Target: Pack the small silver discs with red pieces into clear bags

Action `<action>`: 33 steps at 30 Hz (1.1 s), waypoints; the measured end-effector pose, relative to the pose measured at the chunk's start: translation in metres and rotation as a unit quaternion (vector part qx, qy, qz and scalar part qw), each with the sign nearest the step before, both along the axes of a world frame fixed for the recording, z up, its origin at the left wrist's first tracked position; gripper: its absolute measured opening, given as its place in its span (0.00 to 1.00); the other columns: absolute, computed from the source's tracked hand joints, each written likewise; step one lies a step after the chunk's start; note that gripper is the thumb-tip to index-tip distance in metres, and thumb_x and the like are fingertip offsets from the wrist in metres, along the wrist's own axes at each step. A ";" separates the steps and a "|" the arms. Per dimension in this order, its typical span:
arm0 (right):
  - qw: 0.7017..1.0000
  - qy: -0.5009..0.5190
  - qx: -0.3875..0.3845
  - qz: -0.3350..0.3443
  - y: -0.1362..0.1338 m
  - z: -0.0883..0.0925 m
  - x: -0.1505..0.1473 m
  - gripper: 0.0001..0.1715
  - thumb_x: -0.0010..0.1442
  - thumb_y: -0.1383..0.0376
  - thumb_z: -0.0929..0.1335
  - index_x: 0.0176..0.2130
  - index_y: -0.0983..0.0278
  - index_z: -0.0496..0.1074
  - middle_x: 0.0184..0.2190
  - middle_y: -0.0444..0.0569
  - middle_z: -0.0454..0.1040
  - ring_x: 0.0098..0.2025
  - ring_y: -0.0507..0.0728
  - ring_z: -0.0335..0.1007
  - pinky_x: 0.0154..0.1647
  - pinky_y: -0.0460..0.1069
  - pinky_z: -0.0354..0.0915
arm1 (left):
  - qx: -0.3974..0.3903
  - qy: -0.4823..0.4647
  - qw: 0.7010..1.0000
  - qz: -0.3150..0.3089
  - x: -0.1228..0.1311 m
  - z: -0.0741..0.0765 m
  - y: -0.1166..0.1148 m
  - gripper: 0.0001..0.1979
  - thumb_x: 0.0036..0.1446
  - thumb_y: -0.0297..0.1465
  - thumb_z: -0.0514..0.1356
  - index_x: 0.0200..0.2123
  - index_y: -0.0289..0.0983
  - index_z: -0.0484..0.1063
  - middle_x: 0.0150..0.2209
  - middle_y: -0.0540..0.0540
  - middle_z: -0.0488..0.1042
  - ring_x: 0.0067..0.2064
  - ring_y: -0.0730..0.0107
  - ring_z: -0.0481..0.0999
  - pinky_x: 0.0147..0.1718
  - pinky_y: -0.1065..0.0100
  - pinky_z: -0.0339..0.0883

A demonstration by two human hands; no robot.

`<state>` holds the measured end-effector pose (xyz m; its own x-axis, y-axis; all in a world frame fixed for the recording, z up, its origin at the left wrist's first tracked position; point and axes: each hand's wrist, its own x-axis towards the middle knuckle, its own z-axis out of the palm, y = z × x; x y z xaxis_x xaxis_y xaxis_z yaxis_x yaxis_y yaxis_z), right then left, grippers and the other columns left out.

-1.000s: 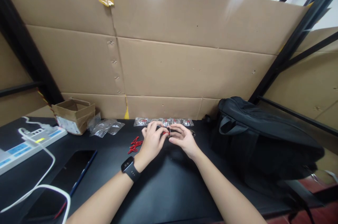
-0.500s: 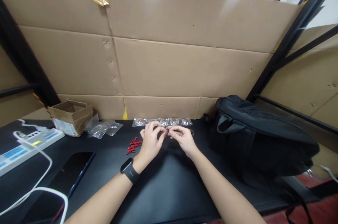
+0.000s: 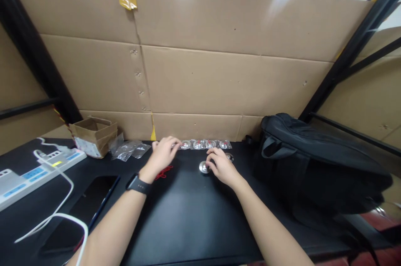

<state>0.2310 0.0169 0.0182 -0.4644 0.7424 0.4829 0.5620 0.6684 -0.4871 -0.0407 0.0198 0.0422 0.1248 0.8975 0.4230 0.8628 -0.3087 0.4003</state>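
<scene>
My left hand (image 3: 165,152) is over the left end of a row of small clear plastic packets (image 3: 198,144), its fingers bent and apart, the tips beside a packet. Its palm side is hidden. Thumb and fingertips of my right hand (image 3: 222,165) are on the edge of a shiny, domed metal disc like a finger cymbal (image 3: 203,168), low over the black table. A second metal disc (image 3: 230,157) lies behind the right hand, partly covered. Just below the left wrist sits a small heap of red cords (image 3: 164,172). Each visible packet holds a round silver piece with a bit of red.
An open cardboard box (image 3: 94,134) and crumpled plastic bags (image 3: 130,150) stand back left. A power strip (image 3: 37,177), white cable (image 3: 62,195) and dark phone-like slab (image 3: 86,207) lie at left. A black bag (image 3: 313,170) fills the right side. Cardboard (image 3: 219,82) walls the back.
My hands have parted. Both were together at the disc and a bit of red; now the left has moved left to the packets, and the right has come down with the disc. The view shifted slightly.
</scene>
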 end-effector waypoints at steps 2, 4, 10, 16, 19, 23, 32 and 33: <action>0.999 -0.025 0.022 -0.015 0.000 0.003 0.005 0.06 0.64 0.68 0.66 0.36 0.61 0.73 0.48 0.53 0.71 0.51 0.61 0.66 0.54 0.57 0.64 | -0.060 0.063 0.996 0.021 -0.030 0.001 0.007 0.12 0.65 0.38 0.53 0.40 0.44 0.76 0.43 0.45 0.80 0.49 0.54 0.75 0.49 0.57 0.57; 0.999 -0.037 0.029 -0.025 0.000 0.005 0.008 0.06 0.64 0.68 0.66 0.36 0.61 0.73 0.47 0.53 0.71 0.50 0.61 0.67 0.52 0.56 0.65 | -0.142 0.096 0.984 0.039 -0.051 -0.003 0.011 0.12 0.60 0.40 0.56 0.35 0.44 0.78 0.39 0.46 0.81 0.44 0.54 0.78 0.48 0.57 0.58; 0.996 -0.081 -0.013 -0.019 0.006 0.000 0.016 0.06 0.62 0.67 0.68 0.32 0.61 0.74 0.43 0.50 0.73 0.46 0.58 0.70 0.51 0.53 0.64 | -0.227 0.122 0.966 0.021 -0.056 -0.023 0.016 0.09 0.51 0.41 0.63 0.27 0.44 0.78 0.33 0.47 0.83 0.41 0.55 0.79 0.47 0.57 0.60; 0.979 -0.127 -0.036 -0.153 0.025 -0.014 0.053 0.15 0.58 0.67 0.71 0.46 0.60 0.75 0.47 0.53 0.75 0.47 0.62 0.71 0.49 0.54 0.65 | -0.159 0.119 0.980 0.019 -0.044 -0.026 0.017 0.07 0.58 0.37 0.58 0.33 0.42 0.75 0.34 0.47 0.82 0.41 0.57 0.79 0.45 0.59 0.59; 0.966 -0.151 -0.057 -0.200 0.034 -0.021 0.072 0.22 0.53 0.69 0.73 0.49 0.59 0.75 0.48 0.54 0.76 0.47 0.63 0.72 0.48 0.54 0.64 | -0.117 0.079 0.990 -0.003 -0.036 -0.020 0.014 0.09 0.61 0.36 0.57 0.42 0.44 0.74 0.36 0.49 0.82 0.41 0.60 0.79 0.46 0.61 0.58; 0.970 -0.140 -0.062 -0.188 0.040 -0.025 0.079 0.19 0.55 0.71 0.71 0.46 0.58 0.75 0.45 0.51 0.77 0.47 0.61 0.73 0.48 0.51 0.64 | -0.079 0.020 0.995 -0.058 -0.018 -0.011 0.009 0.15 0.62 0.37 0.56 0.51 0.50 0.74 0.41 0.51 0.82 0.45 0.61 0.78 0.47 0.63 0.60; 0.977 -0.095 -0.078 -0.176 0.040 -0.022 0.080 0.13 0.52 0.73 0.72 0.37 0.59 0.76 0.39 0.47 0.74 0.41 0.56 0.72 0.42 0.48 0.63 | -0.058 -0.125 0.975 -0.176 0.014 -0.009 0.000 0.10 0.58 0.40 0.63 0.33 0.40 0.73 0.34 0.51 0.79 0.38 0.66 0.77 0.40 0.69 0.64; 0.977 -0.084 -0.076 -0.180 0.040 -0.021 0.079 0.12 0.52 0.73 0.72 0.37 0.60 0.75 0.39 0.47 0.73 0.40 0.56 0.71 0.42 0.48 0.63 | -0.053 -0.111 0.977 -0.175 0.015 -0.010 0.000 0.10 0.58 0.40 0.63 0.32 0.40 0.73 0.33 0.51 0.79 0.38 0.67 0.77 0.40 0.69 0.63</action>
<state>0.3104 0.0569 -0.0031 -0.2232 0.9297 0.2929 0.8282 0.3394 -0.4460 -0.0261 0.0202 0.0323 0.3465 0.8569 0.3817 0.6003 -0.5152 0.6116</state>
